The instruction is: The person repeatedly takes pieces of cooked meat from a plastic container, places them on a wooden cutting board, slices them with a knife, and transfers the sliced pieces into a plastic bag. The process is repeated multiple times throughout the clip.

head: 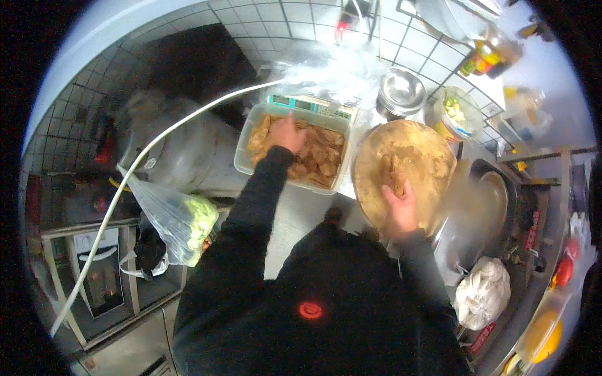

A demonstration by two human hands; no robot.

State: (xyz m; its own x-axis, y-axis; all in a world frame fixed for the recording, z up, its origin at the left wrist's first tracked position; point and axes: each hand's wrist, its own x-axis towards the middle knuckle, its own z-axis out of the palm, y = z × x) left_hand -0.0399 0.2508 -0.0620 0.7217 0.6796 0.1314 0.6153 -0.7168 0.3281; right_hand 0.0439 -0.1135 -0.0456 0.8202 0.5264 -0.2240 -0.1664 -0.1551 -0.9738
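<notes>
My left hand (288, 134) reaches into a rectangular clear plastic container (240, 157) full of brown pieces of food, likely cooked meat (324, 157). Its fingers touch the pieces at the far side, but their tips are blurred, so whether they grip one is unclear. On a round wooden chopping block (423, 145) to the right, my right hand (402, 207) holds a brown piece of food (395, 174) between thumb and fingers. The container rests on a scale with a teal display panel (301, 104), which shows behind its far rim.
Stacked metal bowls (402, 91) and a tub of chopped greens (454, 115) stand behind the block. A plastic bag of leafy greens (195, 225) hangs at left. A white cable (155, 138) crosses the left side. A white bag (484, 293) is at right.
</notes>
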